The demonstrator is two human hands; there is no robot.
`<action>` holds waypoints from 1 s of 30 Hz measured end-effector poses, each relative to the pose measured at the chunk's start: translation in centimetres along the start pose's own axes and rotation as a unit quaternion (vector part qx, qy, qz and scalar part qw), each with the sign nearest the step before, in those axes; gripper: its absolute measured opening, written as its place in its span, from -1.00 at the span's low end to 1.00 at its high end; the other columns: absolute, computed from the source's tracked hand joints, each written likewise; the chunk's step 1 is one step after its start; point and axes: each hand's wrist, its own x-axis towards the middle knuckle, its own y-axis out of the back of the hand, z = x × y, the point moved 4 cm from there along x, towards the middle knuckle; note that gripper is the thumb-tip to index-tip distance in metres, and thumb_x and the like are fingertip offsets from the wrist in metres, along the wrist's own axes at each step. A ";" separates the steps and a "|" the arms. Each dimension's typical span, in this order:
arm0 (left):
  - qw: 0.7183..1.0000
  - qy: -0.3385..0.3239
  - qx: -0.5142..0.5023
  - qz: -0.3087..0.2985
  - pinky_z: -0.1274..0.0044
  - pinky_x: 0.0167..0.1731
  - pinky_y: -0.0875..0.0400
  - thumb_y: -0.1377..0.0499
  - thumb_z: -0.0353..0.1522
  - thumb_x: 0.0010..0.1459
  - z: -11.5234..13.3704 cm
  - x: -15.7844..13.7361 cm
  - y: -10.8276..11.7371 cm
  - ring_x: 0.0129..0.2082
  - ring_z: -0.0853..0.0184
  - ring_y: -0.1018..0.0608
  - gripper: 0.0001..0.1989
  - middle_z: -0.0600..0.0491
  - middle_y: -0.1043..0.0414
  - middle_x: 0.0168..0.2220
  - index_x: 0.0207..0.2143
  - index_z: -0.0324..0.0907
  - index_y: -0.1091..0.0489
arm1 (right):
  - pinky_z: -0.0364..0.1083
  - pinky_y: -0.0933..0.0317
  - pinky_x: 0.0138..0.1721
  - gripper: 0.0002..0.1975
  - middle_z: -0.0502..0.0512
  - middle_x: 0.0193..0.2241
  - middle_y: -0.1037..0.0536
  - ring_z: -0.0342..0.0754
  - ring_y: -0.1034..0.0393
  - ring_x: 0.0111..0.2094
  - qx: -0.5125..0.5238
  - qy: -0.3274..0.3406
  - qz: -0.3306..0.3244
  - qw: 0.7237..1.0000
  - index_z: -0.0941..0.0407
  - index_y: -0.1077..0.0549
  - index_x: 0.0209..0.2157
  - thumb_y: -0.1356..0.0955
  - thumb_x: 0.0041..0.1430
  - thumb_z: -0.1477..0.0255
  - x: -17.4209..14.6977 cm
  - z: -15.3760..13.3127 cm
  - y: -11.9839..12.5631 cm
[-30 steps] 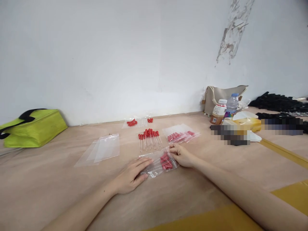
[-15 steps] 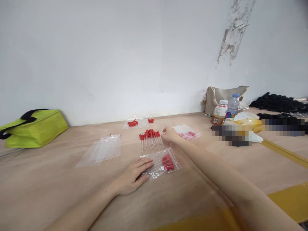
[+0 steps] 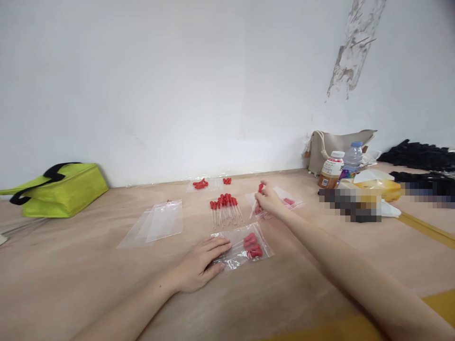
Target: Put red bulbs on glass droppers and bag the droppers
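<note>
My left hand lies flat with fingers stretched over the left part of a clear zip bag. Inside that bag, red rubber bulbs of droppers show at its right end. My right hand pinches one dropper, red bulb up and thin clear tube slanting down to the left. Beneath this hand is another clear bag with red bulbs in it, partly hidden. A row of loose droppers lies just left of my right hand, bulbs pointing away from me.
Several flat clear bags are fanned out at the left. Against the wall lie bags with red bulbs. A lime-green bag stands far left. At the right are a drink bottle, a water bottle and a beige bag.
My right hand has moved right, away from the row, and a dropper now shows in its fingers. My left hand stays on the bag. The whole view has shifted slightly.
</note>
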 end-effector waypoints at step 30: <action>1.000 0.025 -0.018 0.007 0.29 0.07 -0.09 0.05 -0.29 0.20 0.2 0.1 0.2 0.12 0.19 -0.15 -0.48 -0.01 -0.02 0.18 0.19 -0.06 0.13 | -0.26 -0.02 -0.64 -0.71 -0.14 -0.67 -0.34 -0.29 -0.14 -0.68 0.159 -0.081 -0.212 0.961 0.16 -0.32 -0.44 -0.41 -0.18 0.28 -8.9 1.9 -0.3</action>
